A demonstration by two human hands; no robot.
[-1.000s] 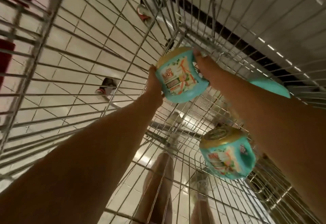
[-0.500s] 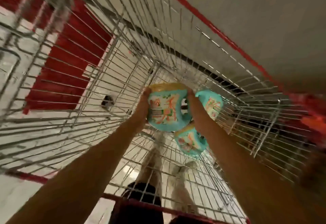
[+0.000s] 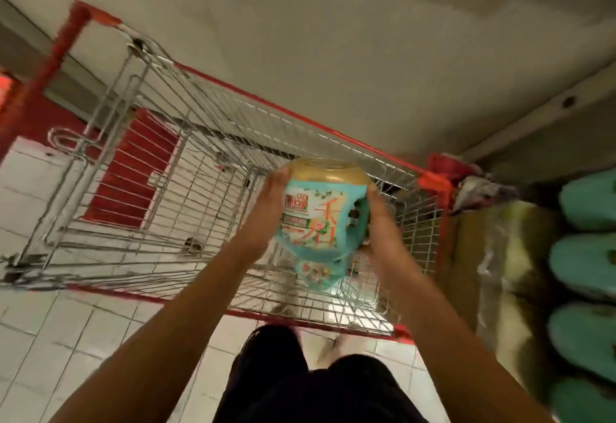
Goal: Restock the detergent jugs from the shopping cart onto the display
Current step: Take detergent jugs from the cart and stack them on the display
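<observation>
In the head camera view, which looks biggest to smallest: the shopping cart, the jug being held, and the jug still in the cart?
1. shopping cart
2. held jug, between left hand and right hand
3. jug in the cart, though it is farther away and partly hidden, so unsure.

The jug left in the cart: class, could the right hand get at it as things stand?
Probably not yet. The right hand and left hand both clasp the held jug, which hangs directly over the jug left in the cart. The cart itself is open-topped.
</observation>
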